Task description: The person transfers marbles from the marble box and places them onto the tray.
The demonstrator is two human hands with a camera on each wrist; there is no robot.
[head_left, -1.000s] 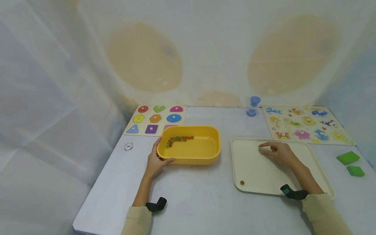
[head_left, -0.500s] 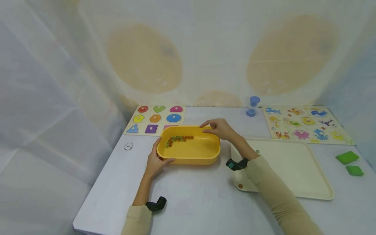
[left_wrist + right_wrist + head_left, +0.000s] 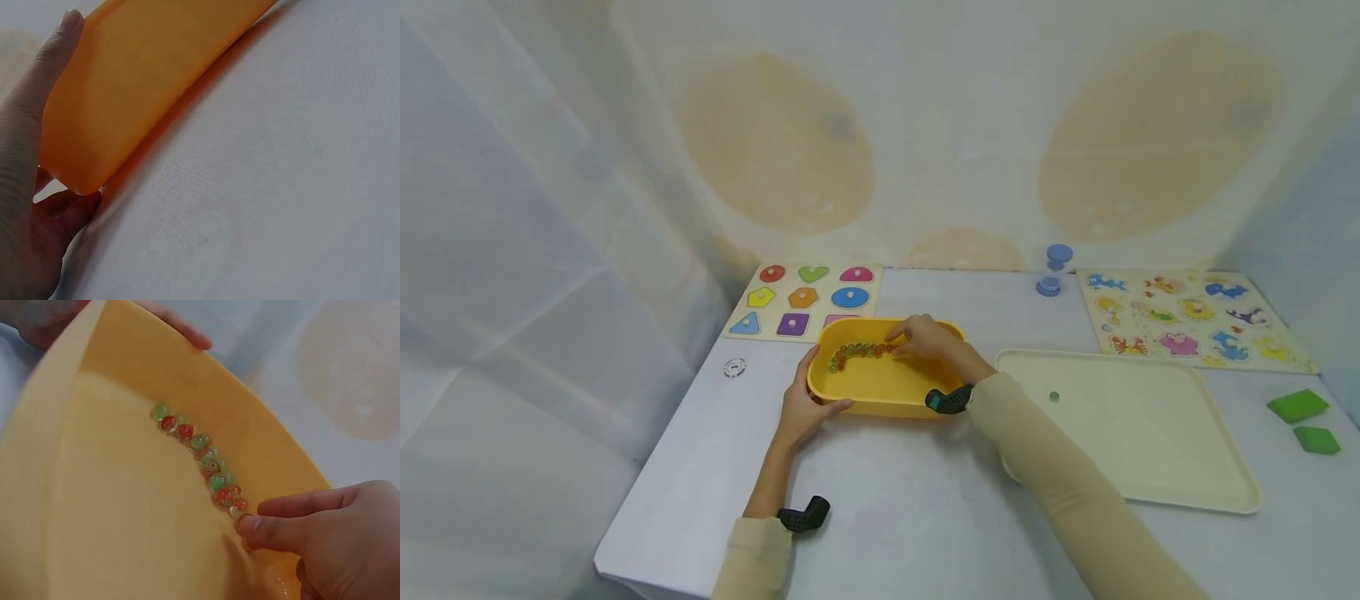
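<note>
A yellow bin (image 3: 887, 408) stands at the middle of the table. My left hand (image 3: 799, 408) grips its left end, thumb along the front wall and fingers round the far side. Inside, green and red-orange glass marbles (image 3: 203, 447) lie in a curved row along the back-left wall. My right hand (image 3: 925, 340) reaches into the bin, and its thumb and index finger pinch at a red-orange marble (image 3: 244, 541) at the row's right end. The thumb partly covers that marble. One green marble (image 3: 1054, 397) lies on the cream tray (image 3: 1150, 433) to the right.
Behind the bin is a shape puzzle board (image 3: 752, 296). A blue sand timer (image 3: 1054, 271) stands at the back, beside a sea-animal puzzle board (image 3: 1187, 317). Green blocks (image 3: 1297, 406) lie at the far right. My right sleeve (image 3: 1045, 458) covers the tray's left part.
My right hand has moved left from the tray, over the bin's rim and down to the marbles. The green marble on the tray has rolled slightly nearer. My left hand keeps its grip.
</note>
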